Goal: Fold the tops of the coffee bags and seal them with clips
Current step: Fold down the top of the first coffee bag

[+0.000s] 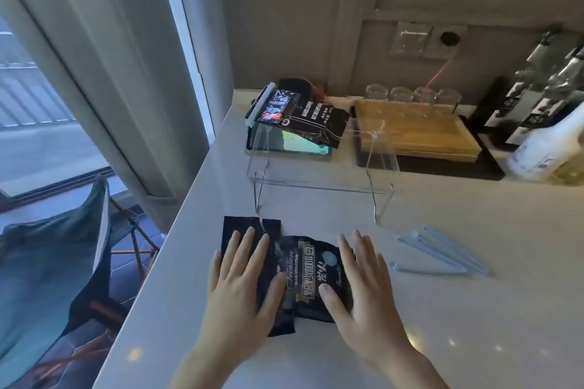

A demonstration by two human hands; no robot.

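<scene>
A black coffee bag [303, 275] with gold lettering lies flat on the white counter [442, 309], its torn top [249, 224] pointing to the far left. My left hand [243, 278] presses flat on the bag's left part, fingers spread. My right hand [360, 290] lies flat on the bag's right edge, thumb on the bag. Several clear blue sealing clips [442, 251] lie on the counter to the right of the bag. Another black coffee bag [309, 118], with a pale clip [260, 107] across its top, rests on a clear acrylic stand [319, 180] farther back.
A wooden board on a black tray [420, 136] sits behind the stand, with glasses [410, 95] along the wall. Bottles [543, 142] stand at the far right. The counter's left edge drops off beside a window and a folding chair [63, 262].
</scene>
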